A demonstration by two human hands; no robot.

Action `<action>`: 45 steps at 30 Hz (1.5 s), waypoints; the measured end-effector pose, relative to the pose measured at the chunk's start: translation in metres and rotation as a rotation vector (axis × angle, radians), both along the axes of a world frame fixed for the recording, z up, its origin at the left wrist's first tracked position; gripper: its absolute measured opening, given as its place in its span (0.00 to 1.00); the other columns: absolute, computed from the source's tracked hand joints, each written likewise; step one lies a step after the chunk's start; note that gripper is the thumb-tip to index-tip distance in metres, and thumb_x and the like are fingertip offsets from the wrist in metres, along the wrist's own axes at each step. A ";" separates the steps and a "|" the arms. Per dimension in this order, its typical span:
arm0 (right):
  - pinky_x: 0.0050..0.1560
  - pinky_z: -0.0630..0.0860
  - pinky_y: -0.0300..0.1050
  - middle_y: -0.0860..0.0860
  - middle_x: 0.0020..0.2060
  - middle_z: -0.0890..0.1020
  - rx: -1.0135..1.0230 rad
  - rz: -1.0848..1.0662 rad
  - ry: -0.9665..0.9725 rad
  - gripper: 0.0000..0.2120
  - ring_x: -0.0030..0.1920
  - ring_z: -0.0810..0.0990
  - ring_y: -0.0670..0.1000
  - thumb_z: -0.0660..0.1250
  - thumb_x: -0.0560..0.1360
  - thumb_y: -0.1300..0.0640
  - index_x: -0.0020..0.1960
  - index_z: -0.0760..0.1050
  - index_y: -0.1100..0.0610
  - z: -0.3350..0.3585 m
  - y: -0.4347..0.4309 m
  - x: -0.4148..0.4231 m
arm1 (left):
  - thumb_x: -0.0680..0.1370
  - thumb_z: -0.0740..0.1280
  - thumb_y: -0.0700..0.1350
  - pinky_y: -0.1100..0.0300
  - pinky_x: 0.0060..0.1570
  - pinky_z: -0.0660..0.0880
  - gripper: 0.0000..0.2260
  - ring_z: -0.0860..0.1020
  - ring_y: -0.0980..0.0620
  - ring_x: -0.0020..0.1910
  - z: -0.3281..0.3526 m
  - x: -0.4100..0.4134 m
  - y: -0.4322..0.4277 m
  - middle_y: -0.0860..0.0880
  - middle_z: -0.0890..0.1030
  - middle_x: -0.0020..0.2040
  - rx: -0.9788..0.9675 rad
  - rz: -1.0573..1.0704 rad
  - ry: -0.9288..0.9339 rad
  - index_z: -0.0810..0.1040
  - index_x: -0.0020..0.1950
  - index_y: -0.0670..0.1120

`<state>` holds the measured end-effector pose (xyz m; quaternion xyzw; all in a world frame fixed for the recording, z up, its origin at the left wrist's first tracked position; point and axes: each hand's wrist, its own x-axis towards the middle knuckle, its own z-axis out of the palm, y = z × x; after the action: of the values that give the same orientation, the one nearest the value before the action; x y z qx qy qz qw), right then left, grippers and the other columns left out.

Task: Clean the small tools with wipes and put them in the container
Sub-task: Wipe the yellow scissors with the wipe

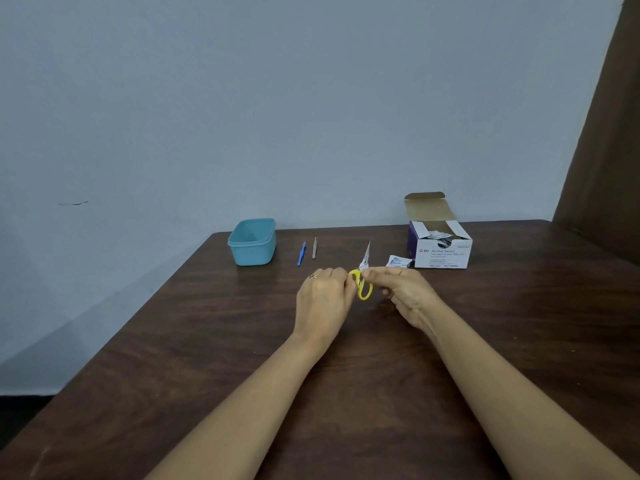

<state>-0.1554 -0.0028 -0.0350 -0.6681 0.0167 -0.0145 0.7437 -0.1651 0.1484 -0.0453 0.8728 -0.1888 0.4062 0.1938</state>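
Observation:
Small scissors (364, 289) with yellow handles are held above the middle of the table, blades pointing up and away. My left hand (323, 299) grips the yellow handles. My right hand (401, 289) pinches a white wipe (364, 263) against the base of the blades. A blue-handled tool (301, 253) and a thin grey tool (314, 248) lie side by side on the table beyond my hands. The light blue container (254, 241) stands open at the far left, nothing visible inside it.
An open box of alcohol swabs (440, 249) stands at the far right, with a torn swab wrapper (398, 261) lying just left of it. The dark wooden table (207, 341) ends at a grey wall behind; a brown curtain (602, 133) hangs at right.

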 end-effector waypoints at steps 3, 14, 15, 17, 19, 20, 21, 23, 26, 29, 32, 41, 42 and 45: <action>0.39 0.65 0.37 0.48 0.36 0.81 0.024 0.014 0.031 0.05 0.38 0.70 0.45 0.76 0.67 0.56 0.42 0.84 0.57 0.000 -0.003 0.001 | 0.74 0.67 0.42 0.62 0.27 0.64 0.11 0.71 0.51 0.26 0.000 0.000 -0.001 0.49 0.74 0.26 -0.024 0.007 0.006 0.74 0.32 0.44; 0.41 0.66 0.38 0.47 0.36 0.82 -0.063 0.070 0.000 0.07 0.39 0.72 0.44 0.74 0.70 0.53 0.43 0.84 0.56 -0.004 -0.003 0.001 | 0.78 0.65 0.43 0.58 0.31 0.63 0.13 0.69 0.50 0.31 -0.002 0.003 0.004 0.48 0.72 0.30 -0.234 0.039 0.173 0.73 0.34 0.42; 0.42 0.66 0.38 0.46 0.36 0.83 -0.075 0.079 -0.003 0.07 0.40 0.73 0.44 0.74 0.70 0.52 0.44 0.84 0.56 -0.004 -0.003 0.000 | 0.78 0.64 0.43 0.58 0.31 0.63 0.13 0.70 0.49 0.32 -0.002 0.003 0.004 0.47 0.73 0.31 -0.247 0.032 0.188 0.74 0.34 0.42; 0.43 0.65 0.39 0.45 0.37 0.84 -0.094 0.095 -0.012 0.11 0.40 0.74 0.43 0.73 0.67 0.49 0.44 0.83 0.55 -0.003 -0.002 -0.002 | 0.78 0.63 0.43 0.56 0.31 0.66 0.12 0.73 0.49 0.32 -0.003 0.005 0.005 0.47 0.75 0.31 -0.281 0.014 0.216 0.76 0.36 0.41; 0.44 0.65 0.39 0.45 0.39 0.84 -0.099 0.099 -0.029 0.15 0.41 0.74 0.42 0.73 0.63 0.46 0.45 0.83 0.55 -0.002 0.000 -0.003 | 0.78 0.63 0.43 0.56 0.30 0.68 0.12 0.74 0.50 0.32 -0.004 0.006 0.006 0.48 0.76 0.31 -0.322 -0.004 0.240 0.77 0.36 0.42; 0.44 0.65 0.39 0.45 0.40 0.84 -0.098 0.099 -0.041 0.15 0.42 0.75 0.42 0.73 0.63 0.46 0.45 0.83 0.54 -0.002 0.000 -0.004 | 0.78 0.63 0.42 0.55 0.30 0.69 0.11 0.74 0.50 0.31 -0.004 0.006 0.006 0.48 0.76 0.31 -0.339 -0.011 0.250 0.77 0.36 0.42; 0.44 0.66 0.38 0.45 0.42 0.84 -0.094 0.103 -0.052 0.14 0.43 0.76 0.41 0.73 0.64 0.47 0.45 0.83 0.54 -0.002 0.001 -0.004 | 0.78 0.63 0.42 0.55 0.30 0.69 0.12 0.74 0.51 0.30 -0.004 0.006 0.006 0.49 0.75 0.30 -0.357 -0.014 0.262 0.77 0.36 0.42; 0.47 0.68 0.36 0.47 0.45 0.85 -0.085 0.116 -0.076 0.10 0.47 0.78 0.41 0.73 0.69 0.51 0.46 0.84 0.56 -0.003 0.002 -0.005 | 0.78 0.62 0.43 0.57 0.29 0.67 0.13 0.71 0.53 0.28 -0.004 0.005 0.006 0.49 0.73 0.28 -0.407 -0.013 0.293 0.75 0.34 0.42; 0.43 0.70 0.32 0.48 0.44 0.84 -0.048 0.091 -0.114 0.07 0.43 0.79 0.37 0.72 0.71 0.55 0.46 0.83 0.58 -0.005 0.009 -0.006 | 0.79 0.61 0.43 0.57 0.28 0.63 0.16 0.67 0.53 0.26 -0.001 0.004 0.006 0.50 0.69 0.25 -0.482 -0.011 0.336 0.71 0.31 0.43; 0.38 0.70 0.31 0.47 0.39 0.83 0.006 0.035 -0.153 0.03 0.34 0.77 0.36 0.72 0.72 0.59 0.44 0.82 0.58 -0.008 0.019 -0.006 | 0.79 0.60 0.45 0.55 0.29 0.64 0.17 0.67 0.53 0.26 -0.001 0.005 0.007 0.50 0.69 0.25 -0.532 -0.008 0.374 0.72 0.31 0.42; 0.44 0.72 0.32 0.50 0.40 0.84 0.025 0.005 -0.228 0.02 0.40 0.80 0.39 0.73 0.70 0.60 0.42 0.83 0.58 -0.009 0.023 -0.008 | 0.80 0.60 0.45 0.54 0.29 0.65 0.18 0.67 0.53 0.26 0.000 0.002 0.007 0.50 0.69 0.25 -0.571 -0.020 0.386 0.72 0.30 0.43; 0.39 0.72 0.35 0.52 0.40 0.81 -0.256 -0.222 -0.538 0.06 0.36 0.74 0.42 0.77 0.65 0.63 0.39 0.84 0.55 -0.011 0.029 -0.011 | 0.79 0.60 0.45 0.57 0.29 0.65 0.18 0.69 0.54 0.26 0.003 -0.001 0.005 0.48 0.73 0.26 -0.616 0.004 0.445 0.74 0.29 0.44; 0.38 0.71 0.34 0.50 0.39 0.80 -0.309 -0.236 -0.559 0.06 0.35 0.74 0.41 0.78 0.65 0.63 0.39 0.84 0.54 -0.011 0.030 -0.011 | 0.79 0.61 0.45 0.56 0.29 0.66 0.18 0.70 0.54 0.27 0.003 -0.001 0.005 0.47 0.74 0.26 -0.622 0.002 0.449 0.76 0.30 0.43; 0.36 0.68 0.30 0.44 0.38 0.78 -0.456 -0.279 -0.561 0.05 0.34 0.74 0.40 0.78 0.66 0.60 0.39 0.84 0.53 -0.012 0.031 -0.011 | 0.79 0.60 0.46 0.54 0.31 0.69 0.17 0.72 0.53 0.29 0.005 -0.001 0.007 0.47 0.76 0.28 -0.623 0.003 0.453 0.79 0.33 0.43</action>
<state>-0.1660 0.0281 -0.0469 -0.7778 -0.1002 -0.3010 0.5426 -0.1661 0.1552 -0.0408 0.8400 -0.0075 0.2414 0.4859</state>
